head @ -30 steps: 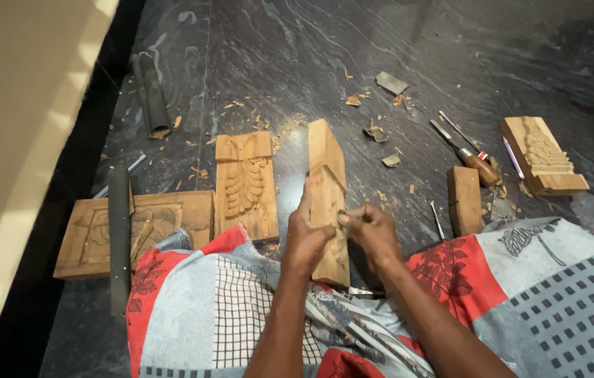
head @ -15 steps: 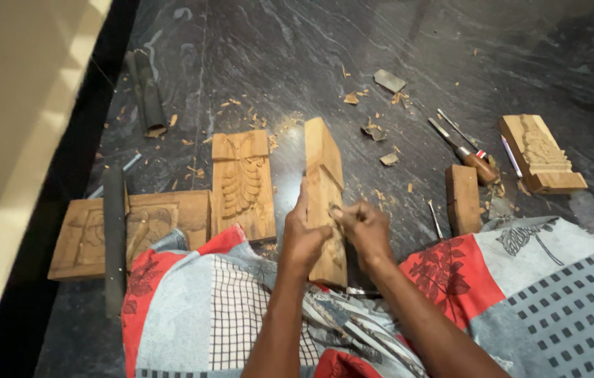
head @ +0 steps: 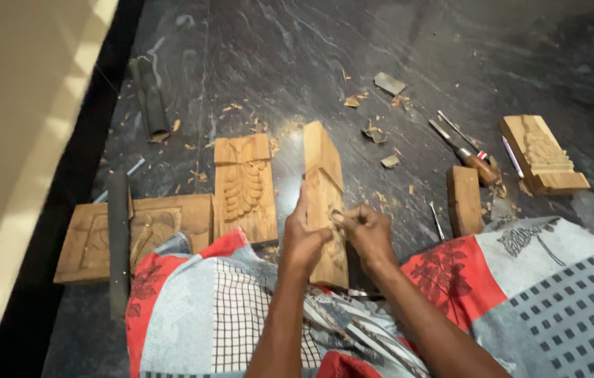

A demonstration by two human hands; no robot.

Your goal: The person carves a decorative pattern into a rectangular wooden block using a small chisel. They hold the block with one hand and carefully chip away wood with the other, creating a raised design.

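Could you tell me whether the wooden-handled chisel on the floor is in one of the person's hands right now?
No, the wooden-handled chisel lies on the dark floor to the right, while both the left hand and right hand are on the upright wooden block.

Tool (head: pixel 337 215) tip behind right fingers (head: pixel 356 218)

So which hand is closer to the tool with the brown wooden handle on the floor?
Right. The right hand is on the upright wood block, on the side toward the brown-handled tool. The left hand grips the block's far side.

Dark stone floor (head: pixel 255 56), carved panels (head: pixel 244 185), chips (head: pixel 353 101)
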